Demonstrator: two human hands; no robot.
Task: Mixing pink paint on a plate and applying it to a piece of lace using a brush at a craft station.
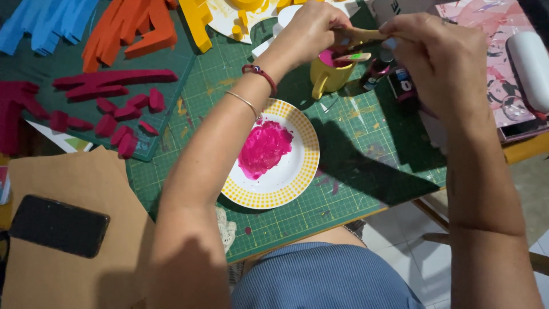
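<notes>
Both hands meet above a yellow mug [327, 77] that stands on the green cutting mat [366, 171]; the left hand [306, 31] has its fingers closed around one end of a wooden stick [360, 36], and the right hand [440, 54] pinches the other end, fingers curled narrow. The mug holds pink paint, and a second stick [353, 58] with pink and green marks rests across its rim. Just right of the mug stand small dark bottles [394, 77]. Nearer the person lies a white plate with a yellow dotted rim [297, 183], a smear of pink paint [264, 147] on it. To the left, dark red foam pieces [114, 109] lie on a second mat; a black phone [58, 225] rests on brown card [74, 269].
</notes>
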